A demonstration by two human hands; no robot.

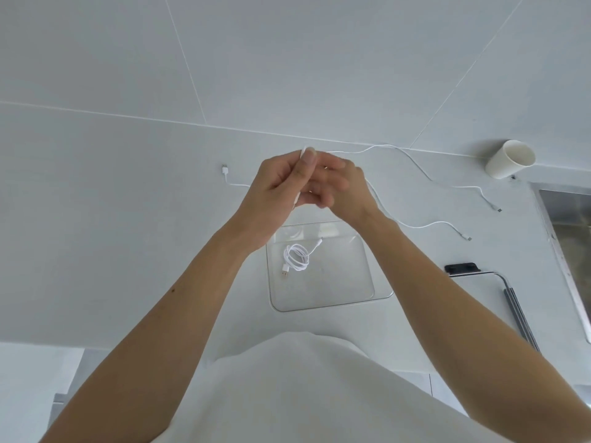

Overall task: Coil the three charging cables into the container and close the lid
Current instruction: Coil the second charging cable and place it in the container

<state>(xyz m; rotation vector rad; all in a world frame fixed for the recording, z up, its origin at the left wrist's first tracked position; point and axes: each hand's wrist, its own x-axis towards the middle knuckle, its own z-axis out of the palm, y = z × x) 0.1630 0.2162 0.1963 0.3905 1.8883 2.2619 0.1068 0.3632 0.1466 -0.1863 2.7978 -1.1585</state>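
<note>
1. Your left hand [281,183] is raised above the white table [128,219], fingers closed, its grip pinching a thin white charging cable [412,161] between thumb and forefinger.
2. Your right hand [342,190] sits just behind the left, touching it. It is blurred, so I cannot tell whether its grip is on the cable.
3. From your hands that cable runs right across the table in a wavy line and ends in a small plug near the metal sink [569,212].
4. A second white cable [425,225] trails from under your right wrist to a plug lying on the table. A USB plug [225,171] with a short run of cable lies left of your hands; which cable it belongs to is hidden.
5. The clear rectangular plastic container [351,302] stands open on the table below your hands. One coiled white cable [297,257] lies in its left half.
6. A white paper cup [511,159] leans tilted at the back right. A clear lid with a dark clip [463,268] lies right of the container.
</note>
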